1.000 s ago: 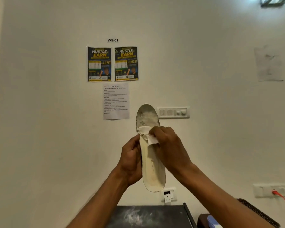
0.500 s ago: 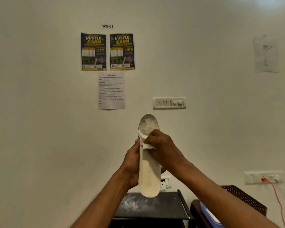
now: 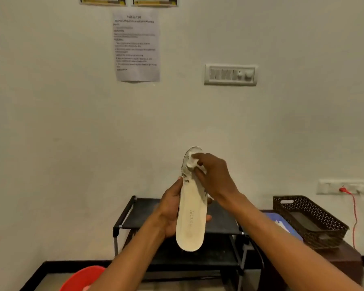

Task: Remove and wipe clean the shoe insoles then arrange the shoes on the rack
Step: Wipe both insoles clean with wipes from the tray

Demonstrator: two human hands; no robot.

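Floor at the near edge carries a red basin. Above it, the left hand grips the insole at mid-length, fingers curled round its edges, heel end down. The right hand pinches a white wipe against the soiled toe end. A black shoe rack stands beyond, with a perforated basket to its right. Risk: the unsupported toe may flex away under pressure, leaving grime, or the insole may slip from the grip.

The top edge crops two posters, the notice sheet blurs beyond reading, the bottom edge crops a red tub, and the right hand hides most of the white cloth against the insole.
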